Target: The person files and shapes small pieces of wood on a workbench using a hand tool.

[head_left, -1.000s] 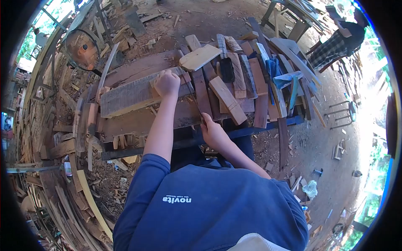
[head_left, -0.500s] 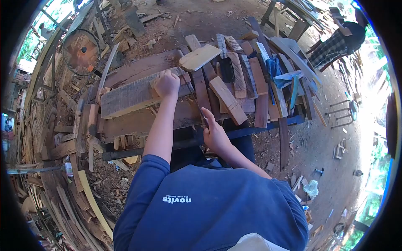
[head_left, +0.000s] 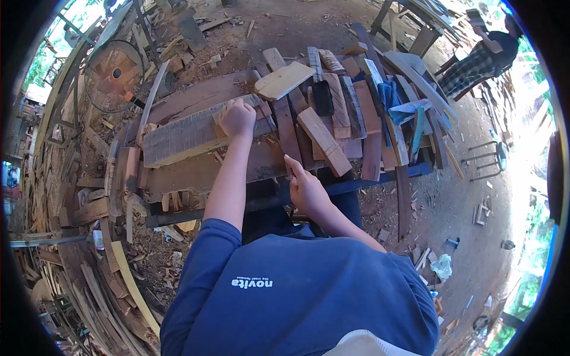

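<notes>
My left hand (head_left: 237, 118) is closed over a short brown piece of wood (head_left: 263, 111), pressing it on top of a thick grey timber beam (head_left: 184, 133). In my right hand (head_left: 309, 193), nearer my body, is the grip of a thin dark saw-like tool (head_left: 278, 137). Its narrow blade slants up and left from my fingers, passing by the right end of the brown piece. Whether the edge has teeth is too small to tell. Just beyond the blade, a pale wooden board (head_left: 284, 81) rests on the pile.
A stack of wood offcuts (head_left: 323, 142) covers the bench's right side, with a blue cloth (head_left: 389, 98) on it. A round fan (head_left: 116, 76) stands at the left. At the upper right is another person (head_left: 484, 59). A small metal-legged stool (head_left: 487, 160) sits on the right.
My right hand has shifted very slightly, with the thin tool still in it. My left hand keeps its place on the brown piece. The fan's head has turned a little.
</notes>
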The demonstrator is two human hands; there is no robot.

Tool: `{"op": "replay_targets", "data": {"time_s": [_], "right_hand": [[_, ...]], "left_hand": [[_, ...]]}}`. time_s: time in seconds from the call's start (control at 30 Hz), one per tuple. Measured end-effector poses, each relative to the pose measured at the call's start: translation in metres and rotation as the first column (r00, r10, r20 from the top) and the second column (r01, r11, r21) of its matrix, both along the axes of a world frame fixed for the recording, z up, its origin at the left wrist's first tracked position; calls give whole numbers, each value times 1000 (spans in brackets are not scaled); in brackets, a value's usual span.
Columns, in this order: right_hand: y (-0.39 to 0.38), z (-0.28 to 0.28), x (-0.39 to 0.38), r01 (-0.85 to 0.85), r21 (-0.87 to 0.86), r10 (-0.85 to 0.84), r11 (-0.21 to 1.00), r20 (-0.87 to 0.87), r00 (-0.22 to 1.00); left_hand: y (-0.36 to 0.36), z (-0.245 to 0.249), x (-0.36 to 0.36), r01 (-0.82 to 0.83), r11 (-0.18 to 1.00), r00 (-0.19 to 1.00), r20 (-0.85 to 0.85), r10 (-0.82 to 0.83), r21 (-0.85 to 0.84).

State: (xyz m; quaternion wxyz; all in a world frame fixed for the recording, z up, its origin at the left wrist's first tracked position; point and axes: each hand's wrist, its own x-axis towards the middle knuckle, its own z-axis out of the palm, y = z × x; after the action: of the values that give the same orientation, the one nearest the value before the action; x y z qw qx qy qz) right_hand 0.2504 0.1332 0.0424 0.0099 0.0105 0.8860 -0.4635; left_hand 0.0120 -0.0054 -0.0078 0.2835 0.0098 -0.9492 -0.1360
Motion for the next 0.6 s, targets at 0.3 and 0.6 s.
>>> {"op": "replay_targets", "data": {"time_s": [0.3, 0.6], "right_hand": [[-7, -8, -3, 18, 18, -16, 1000, -104, 994], [-11, -11, -61, 30, 125, -12, 992, -144, 990]], "left_hand": [[1, -1, -1, -12, 1000, 1000, -21, 12, 2], [0, -3, -3, -15, 999, 1000, -3, 15, -30]]}}
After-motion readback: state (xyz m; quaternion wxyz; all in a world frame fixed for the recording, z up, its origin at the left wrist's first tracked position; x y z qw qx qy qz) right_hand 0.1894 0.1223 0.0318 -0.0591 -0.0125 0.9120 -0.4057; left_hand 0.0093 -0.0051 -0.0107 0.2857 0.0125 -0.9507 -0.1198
